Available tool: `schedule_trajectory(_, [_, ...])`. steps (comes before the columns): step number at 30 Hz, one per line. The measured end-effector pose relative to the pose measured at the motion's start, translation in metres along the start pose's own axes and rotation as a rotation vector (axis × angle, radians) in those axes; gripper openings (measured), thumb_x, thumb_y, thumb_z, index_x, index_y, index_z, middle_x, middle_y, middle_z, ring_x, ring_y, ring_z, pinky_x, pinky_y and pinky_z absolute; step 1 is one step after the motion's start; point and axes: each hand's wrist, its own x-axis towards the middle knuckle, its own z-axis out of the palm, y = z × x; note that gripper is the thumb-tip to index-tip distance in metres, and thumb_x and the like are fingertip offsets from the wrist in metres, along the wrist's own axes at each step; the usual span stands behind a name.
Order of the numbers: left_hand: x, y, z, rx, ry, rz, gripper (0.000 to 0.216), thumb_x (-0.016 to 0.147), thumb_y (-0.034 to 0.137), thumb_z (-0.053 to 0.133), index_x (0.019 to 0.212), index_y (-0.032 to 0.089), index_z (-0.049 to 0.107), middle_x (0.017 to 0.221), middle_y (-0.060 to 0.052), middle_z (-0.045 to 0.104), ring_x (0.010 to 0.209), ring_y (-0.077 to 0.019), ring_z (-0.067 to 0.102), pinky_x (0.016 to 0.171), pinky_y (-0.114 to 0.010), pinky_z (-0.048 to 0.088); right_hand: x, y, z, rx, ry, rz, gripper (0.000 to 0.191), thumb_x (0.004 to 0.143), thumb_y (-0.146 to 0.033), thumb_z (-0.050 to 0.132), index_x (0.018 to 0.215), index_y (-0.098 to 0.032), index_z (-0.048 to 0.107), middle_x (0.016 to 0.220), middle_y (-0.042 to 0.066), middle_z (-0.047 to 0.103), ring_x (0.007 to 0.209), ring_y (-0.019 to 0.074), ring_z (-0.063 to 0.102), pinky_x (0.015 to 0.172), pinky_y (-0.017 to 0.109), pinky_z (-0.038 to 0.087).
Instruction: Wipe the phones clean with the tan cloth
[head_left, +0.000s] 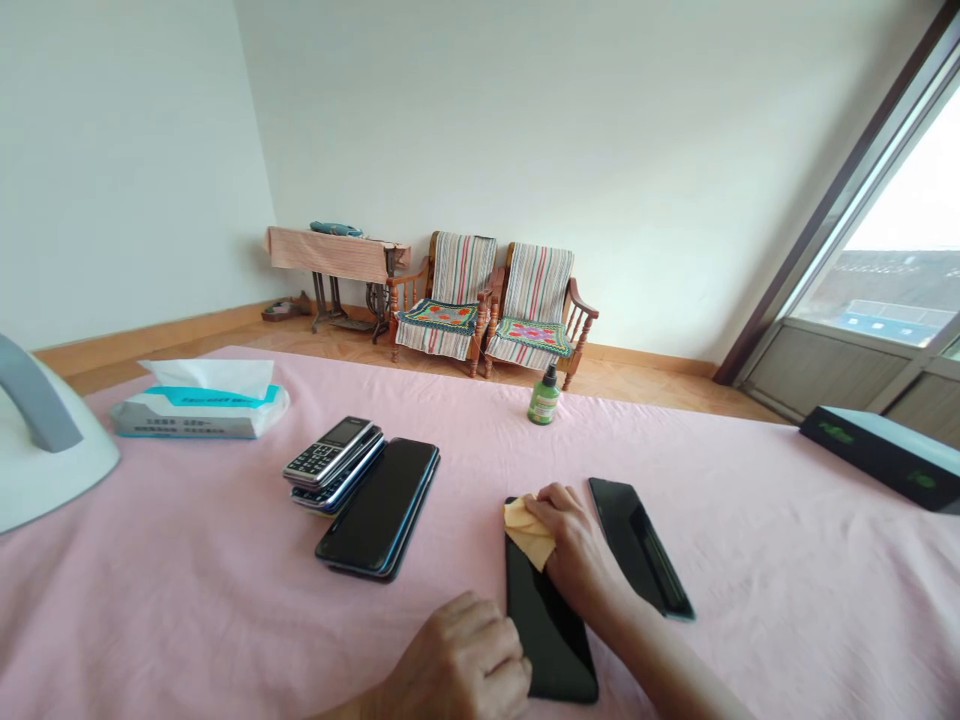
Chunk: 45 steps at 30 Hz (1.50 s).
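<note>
While left hand [465, 655] steadies phone [551, 630], right hand [574, 545] pressing cloth [529, 532]

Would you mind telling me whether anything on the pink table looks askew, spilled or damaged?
Nothing stands out. The right hand presses a yellow cloth on a black phone, the left hand steadies it; the spray bottle stands upright, nothing spilled.

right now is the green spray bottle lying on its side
No, the green spray bottle stands upright on the pink tablecloth, far beyond the right hand and its yellow cloth.
</note>
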Motion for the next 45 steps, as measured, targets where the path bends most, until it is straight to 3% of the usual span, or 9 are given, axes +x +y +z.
schedule_trajectory(8, [-0.002, -0.002, 0.007, 0.013, 0.070, 0.014, 0.031, 0.090, 0.009, 0.046, 0.060, 0.017, 0.054, 0.059, 0.000, 0.055, 0.055, -0.0134, 0.050, 0.050, -0.029, 0.033, -0.041, -0.021, 0.000, 0.180, -0.077, -0.068, 0.029, 0.077, 0.004, 0.051, 0.092, -0.018, 0.062, 0.092, 0.006, 0.055, 0.083, 0.0189, 0.053, 0.067, 0.028, 0.045])
schedule_trajectory(14, [-0.003, -0.005, 0.014, -0.022, 0.143, 0.053, 0.031, 0.088, 0.010, 0.046, 0.059, 0.016, 0.052, 0.058, 0.000, 0.054, 0.054, -0.0122, 0.048, 0.050, -0.027, 0.035, -0.004, -0.002, 0.004, 0.135, -0.023, -0.063, 0.034, 0.082, 0.002, 0.048, 0.104, -0.018, 0.065, 0.088, 0.006, 0.054, 0.083, 0.0195, 0.051, 0.072, 0.032, 0.043])
schedule_trajectory(18, [-0.004, -0.002, 0.010, -0.011, 0.072, 0.004, 0.026, 0.087, 0.010, 0.049, 0.062, 0.017, 0.053, 0.061, -0.001, 0.056, 0.057, -0.0130, 0.049, 0.053, -0.027, 0.037, 0.015, 0.007, 0.012, 0.122, -0.019, -0.109, 0.034, 0.082, 0.001, 0.051, 0.101, -0.020, 0.068, 0.090, 0.006, 0.054, 0.085, 0.0195, 0.051, 0.073, 0.031, 0.043])
schedule_trajectory(27, [0.000, 0.003, -0.003, -0.061, 0.017, -0.055, 0.019, 0.085, 0.012, 0.059, 0.068, 0.017, 0.055, 0.072, -0.001, 0.060, 0.067, -0.0146, 0.053, 0.060, -0.027, 0.041, -0.017, -0.015, -0.004, 0.149, -0.103, -0.132, 0.024, 0.085, -0.001, 0.048, 0.089, -0.017, 0.066, 0.089, 0.007, 0.054, 0.085, 0.0196, 0.049, 0.070, 0.031, 0.042])
schedule_trajectory(30, [0.004, 0.007, -0.011, -0.118, -0.036, -0.167, 0.018, 0.077, 0.014, 0.072, 0.072, 0.018, 0.055, 0.077, 0.001, 0.060, 0.074, -0.0162, 0.054, 0.065, -0.028, 0.042, -0.027, -0.024, -0.011, 0.138, -0.155, -0.132, 0.022, 0.086, -0.002, 0.048, 0.085, -0.017, 0.064, 0.088, 0.006, 0.054, 0.084, 0.0192, 0.049, 0.069, 0.030, 0.041])
schedule_trajectory(33, [0.007, 0.010, -0.020, -0.184, -0.109, -0.434, 0.037, 0.060, 0.014, 0.085, 0.080, 0.019, 0.055, 0.089, 0.001, 0.060, 0.084, -0.0199, 0.054, 0.074, -0.031, 0.044, -0.037, -0.028, -0.014, 0.131, -0.192, -0.126, 0.018, 0.087, -0.006, 0.051, 0.082, -0.018, 0.062, 0.088, 0.005, 0.054, 0.085, 0.0187, 0.050, 0.070, 0.030, 0.041])
schedule_trajectory(37, [0.011, 0.007, -0.027, -0.292, -0.228, -0.661, 0.042, 0.058, 0.018, 0.085, 0.086, 0.018, 0.054, 0.096, -0.001, 0.057, 0.090, -0.0221, 0.051, 0.079, -0.035, 0.043, -0.050, -0.033, -0.014, 0.131, -0.202, -0.134, 0.011, 0.085, -0.012, 0.057, 0.089, -0.020, 0.064, 0.093, 0.006, 0.056, 0.087, 0.0198, 0.052, 0.071, 0.030, 0.043])
schedule_trajectory(40, [0.013, 0.001, -0.026, -0.301, -0.241, -0.697, 0.039, 0.059, 0.022, 0.083, 0.084, 0.018, 0.054, 0.095, -0.001, 0.055, 0.090, -0.0228, 0.050, 0.080, -0.037, 0.042, -0.056, -0.036, -0.016, 0.142, -0.211, -0.129, 0.012, 0.083, -0.018, 0.060, 0.093, -0.020, 0.066, 0.092, 0.007, 0.058, 0.086, 0.0211, 0.053, 0.069, 0.030, 0.044])
schedule_trajectory(45, [0.015, -0.004, -0.026, -0.310, -0.281, -0.690, 0.049, 0.051, 0.036, 0.088, 0.083, 0.017, 0.056, 0.094, -0.002, 0.054, 0.090, -0.0254, 0.048, 0.080, -0.040, 0.039, -0.050, -0.035, -0.018, 0.174, -0.206, -0.121, 0.020, 0.083, -0.011, 0.056, 0.096, -0.022, 0.067, 0.091, 0.006, 0.059, 0.084, 0.0196, 0.053, 0.070, 0.030, 0.043])
